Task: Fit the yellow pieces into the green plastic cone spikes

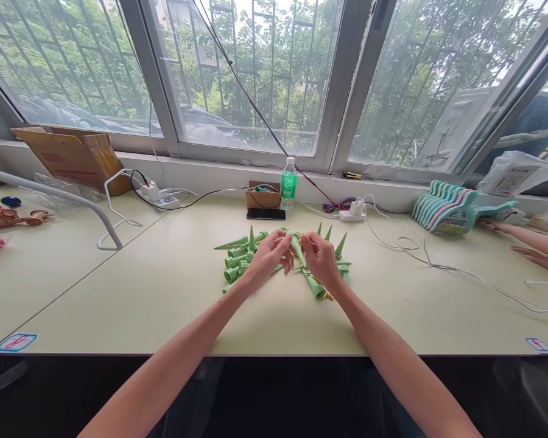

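Between my two hands is a green plastic watering spike [298, 250], its narrow end slanting down toward me. The fingertips of my left hand [270, 254] pinch its upper end. My right hand [321, 258] is curled with its fingers closed at the spike's right side; whether it holds a small part there is hidden. A pile of similar green spikes [232, 275] lies left of and under my left hand. More spikes [314, 285] lie below and behind my right hand, some standing point up, with small yellowish pieces [329, 296] among them.
Behind the hands are a phone [266, 214], a small cardboard box [263, 198] and a water bottle [289, 182]. White cables [432, 263] cross the table's right side, near a stack of pastel hangers [445, 208]. Another person's hands [530, 237] reach in at far right. A grey curved bar [73, 198] stands left.
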Demonstrator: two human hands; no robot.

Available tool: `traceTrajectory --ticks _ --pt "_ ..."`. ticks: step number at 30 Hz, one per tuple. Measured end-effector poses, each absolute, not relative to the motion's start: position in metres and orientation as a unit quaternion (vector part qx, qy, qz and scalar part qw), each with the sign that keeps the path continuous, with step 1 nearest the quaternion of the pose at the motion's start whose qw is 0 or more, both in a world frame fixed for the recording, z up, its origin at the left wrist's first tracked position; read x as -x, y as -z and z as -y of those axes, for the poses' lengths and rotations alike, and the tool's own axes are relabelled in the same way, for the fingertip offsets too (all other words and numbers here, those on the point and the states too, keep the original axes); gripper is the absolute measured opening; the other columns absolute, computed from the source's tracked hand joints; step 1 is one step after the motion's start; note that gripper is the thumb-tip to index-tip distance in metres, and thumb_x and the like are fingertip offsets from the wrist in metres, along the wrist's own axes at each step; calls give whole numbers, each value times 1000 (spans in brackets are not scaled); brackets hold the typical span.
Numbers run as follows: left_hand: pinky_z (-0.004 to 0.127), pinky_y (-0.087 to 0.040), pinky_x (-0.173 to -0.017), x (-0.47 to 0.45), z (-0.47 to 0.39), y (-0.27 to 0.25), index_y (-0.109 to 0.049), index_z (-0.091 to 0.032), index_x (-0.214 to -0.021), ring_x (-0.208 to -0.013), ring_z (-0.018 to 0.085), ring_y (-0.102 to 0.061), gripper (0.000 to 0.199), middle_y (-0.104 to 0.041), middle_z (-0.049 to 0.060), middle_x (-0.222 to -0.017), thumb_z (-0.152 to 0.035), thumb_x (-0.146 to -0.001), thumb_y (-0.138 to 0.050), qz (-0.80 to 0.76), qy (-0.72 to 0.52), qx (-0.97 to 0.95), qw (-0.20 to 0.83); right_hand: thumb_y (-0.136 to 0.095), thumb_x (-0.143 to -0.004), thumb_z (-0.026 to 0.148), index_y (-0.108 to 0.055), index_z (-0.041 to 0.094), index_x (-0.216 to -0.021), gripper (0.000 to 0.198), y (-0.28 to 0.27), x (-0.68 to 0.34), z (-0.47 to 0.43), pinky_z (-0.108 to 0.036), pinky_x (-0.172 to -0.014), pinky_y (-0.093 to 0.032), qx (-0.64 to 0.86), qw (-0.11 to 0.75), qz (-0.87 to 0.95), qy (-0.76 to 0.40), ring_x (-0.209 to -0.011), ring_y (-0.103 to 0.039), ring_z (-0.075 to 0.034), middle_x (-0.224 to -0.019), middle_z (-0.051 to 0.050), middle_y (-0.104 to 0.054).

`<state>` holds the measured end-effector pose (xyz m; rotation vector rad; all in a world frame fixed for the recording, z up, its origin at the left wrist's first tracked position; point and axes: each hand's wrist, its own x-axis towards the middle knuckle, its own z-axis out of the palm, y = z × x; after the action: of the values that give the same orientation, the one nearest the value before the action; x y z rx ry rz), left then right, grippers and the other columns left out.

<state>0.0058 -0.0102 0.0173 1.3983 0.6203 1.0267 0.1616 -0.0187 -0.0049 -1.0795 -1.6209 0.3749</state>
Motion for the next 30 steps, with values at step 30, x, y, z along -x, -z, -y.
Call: traceTrajectory --ticks 30 --pt "20 -40 -42 -3 8 -12 -45 -20 -90 -49 7 -52 42 -48 -6 -67 -45 -74 -75 -293 -438 -592 609 -42 -95 52 -44 20 -72 39 5 -161 18 -22 -49 -26 462 518 696 -181 -47 -30 -9 -54 7 -34"
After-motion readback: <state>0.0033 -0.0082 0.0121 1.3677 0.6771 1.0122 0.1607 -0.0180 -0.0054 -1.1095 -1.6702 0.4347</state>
